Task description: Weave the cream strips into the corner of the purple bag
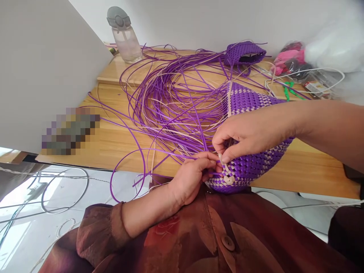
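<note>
A purple and cream woven basket lies on its side at the table's front edge, against my body. Long loose purple and cream plastic strands fan out from it to the left in a big curve. My right hand reaches over the weave, thumb and forefinger pinching a short cream strand at its edge. Just left of it, my left hand has its fingers closed on purple strands beside the woven edge. My fingers partly hide the spot where the strands meet the weave.
On the wooden table stands a clear bottle with a grey lid at the back left. A smaller purple woven piece lies at the back. Pink bundles and green clips are at the right. A pixelated object sits left.
</note>
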Motion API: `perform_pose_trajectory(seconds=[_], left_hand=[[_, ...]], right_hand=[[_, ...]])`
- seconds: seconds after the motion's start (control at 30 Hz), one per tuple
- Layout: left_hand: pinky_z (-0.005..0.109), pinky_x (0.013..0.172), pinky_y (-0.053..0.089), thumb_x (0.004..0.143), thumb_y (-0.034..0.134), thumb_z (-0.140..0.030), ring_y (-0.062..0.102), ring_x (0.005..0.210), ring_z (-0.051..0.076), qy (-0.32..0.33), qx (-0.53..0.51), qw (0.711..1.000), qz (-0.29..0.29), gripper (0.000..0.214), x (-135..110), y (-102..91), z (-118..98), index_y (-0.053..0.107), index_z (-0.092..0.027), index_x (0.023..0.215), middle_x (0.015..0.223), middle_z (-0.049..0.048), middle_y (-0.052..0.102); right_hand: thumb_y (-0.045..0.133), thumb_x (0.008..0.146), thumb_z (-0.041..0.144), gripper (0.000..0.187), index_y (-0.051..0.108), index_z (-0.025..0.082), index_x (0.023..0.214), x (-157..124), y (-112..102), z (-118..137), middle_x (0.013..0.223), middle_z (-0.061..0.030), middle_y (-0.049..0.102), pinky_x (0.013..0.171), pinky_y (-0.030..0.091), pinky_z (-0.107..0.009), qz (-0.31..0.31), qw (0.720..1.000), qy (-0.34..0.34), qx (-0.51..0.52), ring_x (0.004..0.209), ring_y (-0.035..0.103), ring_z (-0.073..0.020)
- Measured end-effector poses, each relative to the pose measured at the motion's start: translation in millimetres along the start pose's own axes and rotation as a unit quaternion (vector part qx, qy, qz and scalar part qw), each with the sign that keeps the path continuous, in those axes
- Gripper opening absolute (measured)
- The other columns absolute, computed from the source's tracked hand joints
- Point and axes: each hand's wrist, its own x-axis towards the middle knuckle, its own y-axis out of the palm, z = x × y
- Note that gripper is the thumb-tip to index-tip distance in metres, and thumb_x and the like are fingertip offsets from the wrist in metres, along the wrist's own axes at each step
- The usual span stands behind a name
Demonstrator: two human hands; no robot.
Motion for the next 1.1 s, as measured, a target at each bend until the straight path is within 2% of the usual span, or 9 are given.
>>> perform_pose_trajectory(seconds=[0.23, 0.33, 0.5, 0.63, 0.73, 0.87, 0.97, 1.03, 1.1], left_hand=[[0.028, 0.065, 0.035, 0.067, 0.068, -0.02, 0.058, 0.073, 0.016, 0.009, 0.024, 1.0, 0.0, 0.009, 1.3, 1.8, 0.7, 0.073, -0.017, 0.074, 0.073, 0.0035, 0.067], [0.027, 0.065, 0.036, 0.068, 0.068, -0.019, 0.058, 0.072, 0.015, 0.013, 0.02, 1.0, 0.005, 0.009, 1.8, 1.5, 1.9, 0.074, -0.017, 0.075, 0.072, 0.003, 0.068], [0.027, 0.065, 0.036, 0.072, 0.069, -0.019, 0.061, 0.074, 0.016, 0.019, 0.031, 0.999, 0.005, 0.01, 1.9, -1.2, 3.4, 0.076, -0.018, 0.079, 0.074, 0.0033, 0.07], [0.028, 0.071, 0.043, 0.073, 0.069, -0.02, 0.063, 0.077, 0.017, 0.028, 0.03, 0.999, 0.011, 0.008, 2.5, -2.6, 3.5, 0.075, -0.018, 0.078, 0.075, 0.0032, 0.07], [0.027, 0.071, 0.043, 0.072, 0.069, -0.02, 0.064, 0.078, 0.017, 0.027, 0.029, 0.999, 0.013, 0.008, 3.5, -2.7, 2.9, 0.075, -0.019, 0.078, 0.075, 0.0033, 0.071], [0.026, 0.072, 0.044, 0.073, 0.07, -0.021, 0.064, 0.077, 0.016, 0.026, 0.024, 0.999, 0.019, 0.008, 4.1, -2.7, 1.2, 0.075, -0.019, 0.078, 0.075, 0.0027, 0.071], [0.026, 0.072, 0.044, 0.072, 0.07, -0.021, 0.064, 0.077, 0.016, 0.025, 0.026, 0.999, 0.023, 0.007, 3.8, -3.0, 0.3, 0.075, -0.019, 0.077, 0.075, 0.0026, 0.071], [0.027, 0.071, 0.043, 0.072, 0.07, -0.021, 0.064, 0.076, 0.016, 0.024, 0.034, 0.999, 0.02, 0.007, 3.6, -3.7, 0.2, 0.075, -0.019, 0.077, 0.075, 0.003, 0.072], [0.027, 0.069, 0.041, 0.073, 0.07, -0.021, 0.063, 0.075, 0.016, 0.025, 0.038, 0.999, 0.021, 0.007, 3.8, -5.0, 0.4, 0.075, -0.019, 0.077, 0.075, 0.0032, 0.072]], right_hand=[[0.072, 0.088, 0.02, 0.012, 0.082, 0.022, 0.081, 10.3, -10.9, 7.1, 0.077, 0.0023, 0.076, 0.065, 0.041, -0.028, 0.038, 0.999, 0.01, 0.018, 0.069, 0.062, -0.0136], [0.075, 0.087, 0.013, 0.014, 0.08, 0.018, 0.075, 16.4, -16.4, 12.7, 0.066, 0.005, 0.071, 0.062, 0.035, -0.026, 0.063, 0.997, 0.03, 0.015, 0.06, 0.056, -0.0088], [0.075, 0.084, 0.006, 0.013, 0.074, 0.006, 0.071, 21.9, -19.6, 22.8, 0.055, 0.0106, 0.063, 0.067, 0.026, -0.028, 0.073, 0.987, 0.123, 0.074, 0.061, 0.046, -0.0009], [0.073, 0.086, 0.008, 0.014, 0.076, 0.004, 0.073, 24.2, -21.4, 27.5, 0.055, 0.0112, 0.062, 0.068, 0.026, -0.029, 0.096, 0.976, 0.179, 0.08, 0.061, 0.045, 0.0008], [0.073, 0.084, 0.006, 0.012, 0.078, 0.005, 0.074, 26.4, -23.7, 27.2, 0.051, 0.012, 0.059, 0.066, 0.026, -0.028, 0.1, 0.98, 0.162, 0.065, 0.056, 0.043, 0.0018], [0.074, 0.088, 0.012, 0.013, 0.079, 0.006, 0.078, 29.6, -28.0, 25.1, 0.053, 0.0116, 0.061, 0.062, 0.025, -0.026, 0.112, 0.989, 0.093, -0.01, 0.054, 0.042, 0.0015], [0.076, 0.087, 0.012, 0.017, 0.078, 0.009, 0.07, 31.6, -27.9, 17.5, 0.052, 0.0088, 0.061, 0.058, 0.027, -0.025, 0.147, 0.985, 0.089, -0.014, 0.051, 0.044, -0.0013], [0.076, 0.088, 0.014, 0.017, 0.078, 0.009, 0.072, 32.4, -24.3, 6.2, 0.06, 0.0064, 0.067, 0.06, 0.031, -0.024, 0.096, 0.99, 0.081, 0.059, 0.055, 0.05, -0.0036], [0.072, 0.094, 0.022, 0.019, 0.078, 0.009, 0.081, 32.9, -18.4, -8.6, 0.074, 0.0042, 0.073, 0.066, 0.036, -0.024, -0.015, 0.988, 0.057, 0.143, 0.066, 0.056, -0.0056]])
